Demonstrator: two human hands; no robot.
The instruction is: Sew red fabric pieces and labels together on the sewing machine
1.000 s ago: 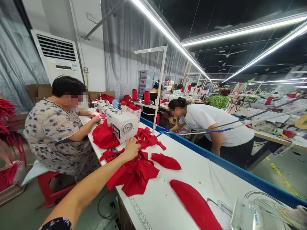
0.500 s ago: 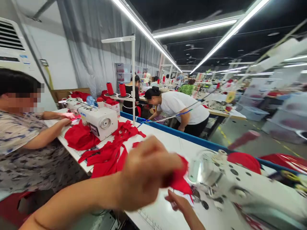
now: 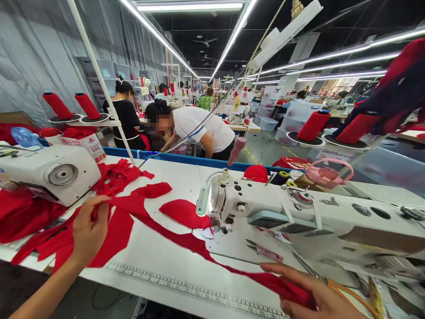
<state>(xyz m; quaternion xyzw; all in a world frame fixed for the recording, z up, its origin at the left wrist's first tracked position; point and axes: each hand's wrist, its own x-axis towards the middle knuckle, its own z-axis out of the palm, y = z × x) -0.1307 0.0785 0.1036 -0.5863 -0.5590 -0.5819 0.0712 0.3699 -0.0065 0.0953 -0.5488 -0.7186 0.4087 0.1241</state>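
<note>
A long strip of red fabric (image 3: 186,240) stretches across the white table between my two hands. My left hand (image 3: 89,228) pinches its left end, above a pile of red cut pieces. Around the strip's right end, my right hand (image 3: 314,290) is closed loosely, with the fabric between thumb and fingers. A separate red fabric piece (image 3: 184,213) lies with its tip by the needle area of the sewing machine (image 3: 245,199). Small thread snips (image 3: 265,251) rest on the machine bed, left of my right hand.
A ruler scale (image 3: 186,285) runs along the table's front edge. At left stand another sewing machine (image 3: 63,170) and red thread cones (image 3: 57,105). A person in a white shirt (image 3: 202,128) bends beyond the blue table edge (image 3: 195,161). A pink-handled container (image 3: 327,173) stands behind the machine.
The view has swung right. My left hand has gone from raised, mid-view, to the pile at left; my right hand has moved right, away from the needle area. The strip now spans between them.
</note>
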